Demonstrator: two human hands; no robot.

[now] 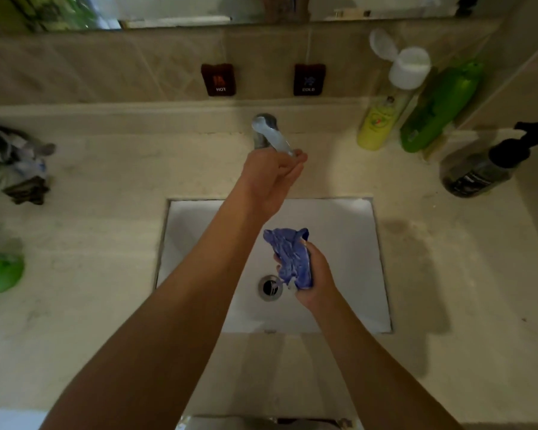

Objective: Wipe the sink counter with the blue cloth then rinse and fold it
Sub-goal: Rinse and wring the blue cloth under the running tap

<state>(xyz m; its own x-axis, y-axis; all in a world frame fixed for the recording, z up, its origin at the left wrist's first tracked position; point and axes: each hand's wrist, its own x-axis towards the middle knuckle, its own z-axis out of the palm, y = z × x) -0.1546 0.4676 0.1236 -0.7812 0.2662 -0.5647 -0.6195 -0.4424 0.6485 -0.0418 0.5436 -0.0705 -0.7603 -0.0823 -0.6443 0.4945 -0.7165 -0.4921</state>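
Beige sink counter [106, 274], white basin [339, 243] at centre: rinse step.
Left hand [271, 178] fingers pinched on tap [266, 131] at 12; right hand [316, 280] fisted round blue cloth [289, 259] over drain [269, 287]. Nxt prob: get water on, cloth under spout.

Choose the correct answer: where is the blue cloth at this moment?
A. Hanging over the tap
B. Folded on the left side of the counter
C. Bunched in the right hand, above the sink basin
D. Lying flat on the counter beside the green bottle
C: the blue cloth is crumpled in the right hand over the white sink, near the drain, while the left hand reaches to the tap.
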